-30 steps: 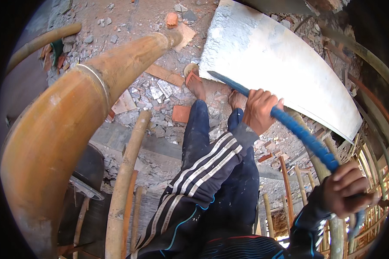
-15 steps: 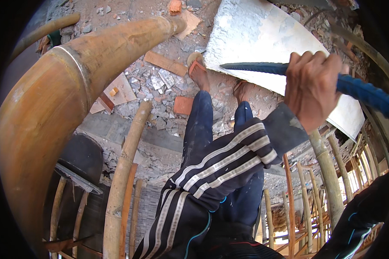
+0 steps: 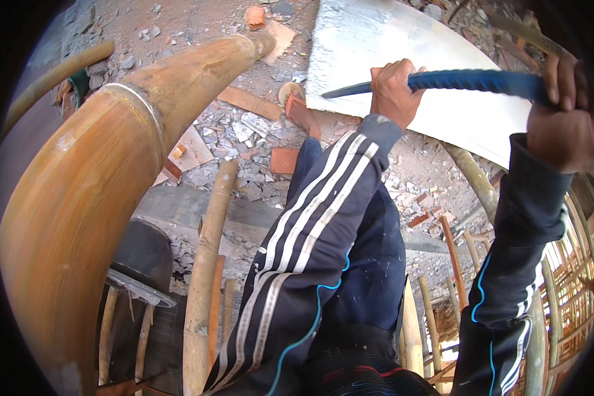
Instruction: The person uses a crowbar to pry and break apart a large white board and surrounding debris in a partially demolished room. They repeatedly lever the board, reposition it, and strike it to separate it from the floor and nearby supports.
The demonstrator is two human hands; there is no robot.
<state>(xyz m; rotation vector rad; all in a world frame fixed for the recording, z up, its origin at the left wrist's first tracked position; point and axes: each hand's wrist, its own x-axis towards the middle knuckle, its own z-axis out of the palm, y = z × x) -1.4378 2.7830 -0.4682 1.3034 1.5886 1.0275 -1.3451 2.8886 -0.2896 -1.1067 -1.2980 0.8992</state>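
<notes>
A blue ribbed steel bar (image 3: 475,80) with a tapered point lies across my view at the upper right. Its tip is over the near left corner of a white slab (image 3: 402,46); whether it touches cannot be told. My left hand (image 3: 395,91) is closed around the bar a short way behind the tip. Farther back, at the right rim, my right hand (image 3: 566,119) wraps around the bar's rear part; the bar's end behind it is hidden in shadow. A sandalled foot (image 3: 302,113) of mine stands beside the slab's corner.
A thick bamboo pole (image 3: 79,198) rises close on my left. Thinner bamboo poles (image 3: 208,251) stand at lower left and lower right. Broken concrete and brick pieces (image 3: 284,160) litter the ground around my feet. A dark rounded container (image 3: 142,254) is at lower left.
My left hand has shifted left along the bar, nearer its tip. My right hand has come into view, gripping the bar's rear part. The tip has stayed near the slab's corner.
</notes>
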